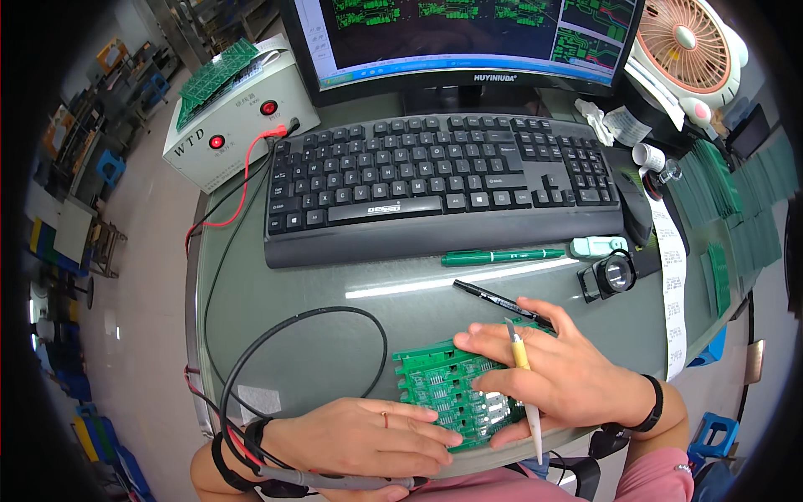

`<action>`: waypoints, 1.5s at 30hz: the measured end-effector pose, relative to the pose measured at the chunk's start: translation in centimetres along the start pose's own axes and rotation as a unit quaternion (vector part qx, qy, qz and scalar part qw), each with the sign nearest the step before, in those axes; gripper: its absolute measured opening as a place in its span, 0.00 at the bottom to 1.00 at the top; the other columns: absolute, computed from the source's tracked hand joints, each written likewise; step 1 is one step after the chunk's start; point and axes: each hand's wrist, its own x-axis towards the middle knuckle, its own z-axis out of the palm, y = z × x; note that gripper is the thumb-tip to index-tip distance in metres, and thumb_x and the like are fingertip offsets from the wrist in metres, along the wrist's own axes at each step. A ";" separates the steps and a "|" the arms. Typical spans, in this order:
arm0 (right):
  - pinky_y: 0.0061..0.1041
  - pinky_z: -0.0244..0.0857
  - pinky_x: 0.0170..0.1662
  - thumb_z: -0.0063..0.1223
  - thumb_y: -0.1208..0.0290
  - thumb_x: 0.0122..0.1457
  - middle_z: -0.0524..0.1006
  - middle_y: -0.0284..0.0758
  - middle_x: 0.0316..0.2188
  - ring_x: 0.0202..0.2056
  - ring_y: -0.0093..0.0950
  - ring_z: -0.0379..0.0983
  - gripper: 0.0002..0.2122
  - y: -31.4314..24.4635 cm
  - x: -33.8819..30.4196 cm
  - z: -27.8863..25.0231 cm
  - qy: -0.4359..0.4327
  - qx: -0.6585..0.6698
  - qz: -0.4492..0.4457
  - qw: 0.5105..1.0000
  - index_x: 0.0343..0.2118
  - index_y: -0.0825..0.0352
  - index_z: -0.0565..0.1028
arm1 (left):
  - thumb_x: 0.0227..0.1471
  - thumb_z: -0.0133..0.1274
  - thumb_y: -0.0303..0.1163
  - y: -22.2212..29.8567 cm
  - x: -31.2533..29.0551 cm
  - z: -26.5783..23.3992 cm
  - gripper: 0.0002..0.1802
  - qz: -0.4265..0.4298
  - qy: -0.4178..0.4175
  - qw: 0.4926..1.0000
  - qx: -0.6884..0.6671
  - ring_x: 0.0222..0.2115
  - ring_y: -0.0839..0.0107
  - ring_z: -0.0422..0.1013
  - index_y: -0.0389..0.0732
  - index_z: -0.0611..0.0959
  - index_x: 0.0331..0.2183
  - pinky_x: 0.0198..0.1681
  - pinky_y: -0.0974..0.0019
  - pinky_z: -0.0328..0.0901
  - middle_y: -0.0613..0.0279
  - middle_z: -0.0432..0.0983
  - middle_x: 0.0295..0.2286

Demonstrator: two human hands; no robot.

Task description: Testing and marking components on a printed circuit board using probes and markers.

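A green circuit board panel with rows of small parts lies near the front edge of the table. My right hand reaches over its right side, fingers bent, with a yellow and white craft knife tucked between them, blade up. At the panel's lower left, my left hand touches the edge with its fingertips. A grey pen-shaped handle on a black cable sits between its palm and thumb. A black marker lies just beyond my right hand, its far end partly hidden by the fingers.
Behind lies a black keyboard below a monitor. A green pen and black loupe lie before it. A white box with red lamps stands left; a fan, paper strip and stacked green boards are right.
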 end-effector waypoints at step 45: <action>0.35 0.66 0.52 0.74 0.60 0.39 0.76 0.45 0.46 0.50 0.41 0.73 0.37 32.2 -13.6 -24.7 0.632 -0.100 0.439 0.630 0.51 0.67 0.66 | 0.55 0.42 0.34 2.8 1.5 0.1 0.16 0.016 0.072 0.997 -0.020 0.45 0.52 0.74 0.35 0.82 0.33 0.54 0.52 0.61 0.51 0.80 0.37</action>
